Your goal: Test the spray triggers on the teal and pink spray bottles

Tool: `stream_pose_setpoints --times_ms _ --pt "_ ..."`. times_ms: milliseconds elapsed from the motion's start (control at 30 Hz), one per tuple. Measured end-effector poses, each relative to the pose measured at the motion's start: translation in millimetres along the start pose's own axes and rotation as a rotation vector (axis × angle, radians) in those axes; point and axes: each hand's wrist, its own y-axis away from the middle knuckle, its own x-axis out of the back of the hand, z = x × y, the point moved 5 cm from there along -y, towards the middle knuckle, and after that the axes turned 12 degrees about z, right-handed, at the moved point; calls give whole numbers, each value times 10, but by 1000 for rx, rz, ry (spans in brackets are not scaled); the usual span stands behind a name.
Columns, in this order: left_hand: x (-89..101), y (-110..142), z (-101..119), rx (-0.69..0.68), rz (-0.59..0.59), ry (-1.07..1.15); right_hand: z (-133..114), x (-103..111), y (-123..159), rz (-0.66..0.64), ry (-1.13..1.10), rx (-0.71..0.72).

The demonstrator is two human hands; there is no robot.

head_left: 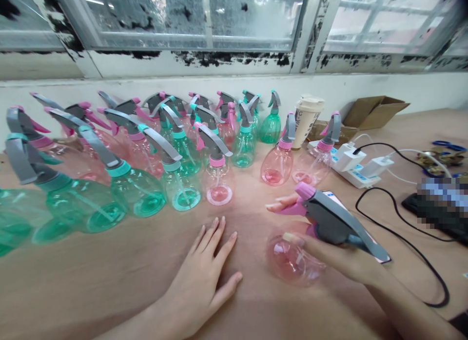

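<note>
My right hand (331, 255) is closed round a pink spray bottle (292, 259) with a grey trigger head (336, 220) and pink nozzle; the bottle stands on the wooden table (109, 276) near me. One finger reaches forward under the pink nozzle. My left hand (203, 276) lies flat on the table, fingers stretched out, holding nothing, a little left of that bottle. Behind it stand several finished spray bottles, green ones (139, 189) at the left and pink ones (278, 160) toward the middle, all with grey trigger heads.
A paper cup (307, 118) stands behind the pink bottles. A white power strip (353, 164) with plugs and black and white cables (402, 237) lies at the right. An open cardboard box (373, 111) sits at the back right under the window wall.
</note>
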Motion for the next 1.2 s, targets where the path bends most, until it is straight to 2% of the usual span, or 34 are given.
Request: stream_pose_setpoints --times_ms 100,233,333,500,633,767,1000,1200 --pt "-11 3 -13 1 8 -2 -20 -84 35 -16 -7 -98" --pt "-10 -2 -22 -5 45 -8 -35 -121 75 35 -47 -151" --pt "-23 -4 -19 -14 39 -24 -66 -102 61 48 -67 -153" --pt "-31 11 -18 -8 60 -13 -183 -118 19 -8 -108 -138" --pt "-20 -2 -5 -5 21 -24 -215 -97 18 70 -63 -140" --pt "-3 -18 6 -4 -15 -38 -208 -89 34 72 11 -138" --pt "-1 -10 -7 13 -17 -17 -266 -104 8 -19 -45 -121" --pt "-2 -5 -8 14 -20 -13 -143 -121 61 -66 -103 -148"
